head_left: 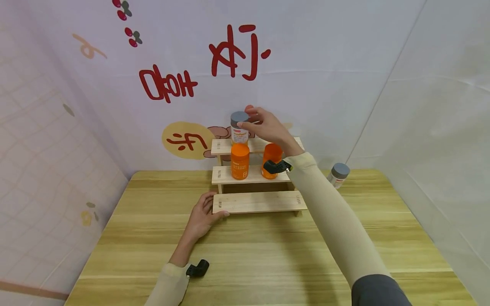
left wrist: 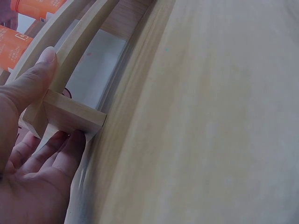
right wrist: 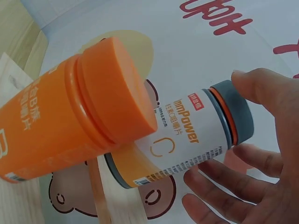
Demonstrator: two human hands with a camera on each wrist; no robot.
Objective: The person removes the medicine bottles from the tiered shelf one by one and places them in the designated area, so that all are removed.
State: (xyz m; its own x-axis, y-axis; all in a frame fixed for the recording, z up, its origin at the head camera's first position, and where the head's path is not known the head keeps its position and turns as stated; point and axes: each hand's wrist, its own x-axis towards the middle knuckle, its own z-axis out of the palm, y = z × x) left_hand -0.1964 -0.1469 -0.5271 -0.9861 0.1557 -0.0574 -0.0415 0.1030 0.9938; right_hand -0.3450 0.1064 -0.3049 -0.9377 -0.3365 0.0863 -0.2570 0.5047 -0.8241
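A three-step wooden stand [head_left: 260, 202] is on the table. My left hand [head_left: 202, 217] holds the left end of its lowest step, thumb at the front edge and fingers round the side panel [left wrist: 74, 114]. On the top step stands a supplement bottle with a grey lid and a white-and-orange label [right wrist: 180, 135]. My right hand [head_left: 268, 126] pinches that lid between thumb and fingers. Two orange bottles stand on the middle step: one at the left [head_left: 240, 163], the other [head_left: 273, 151] partly hidden behind my right wrist.
Another grey-lidded bottle [head_left: 339, 173] stands on the table right of the stand, partly covered by my right sleeve. A printed cloth wall [head_left: 325, 85] rises close behind the stand. The wooden table [head_left: 245, 263] extends in front and to both sides.
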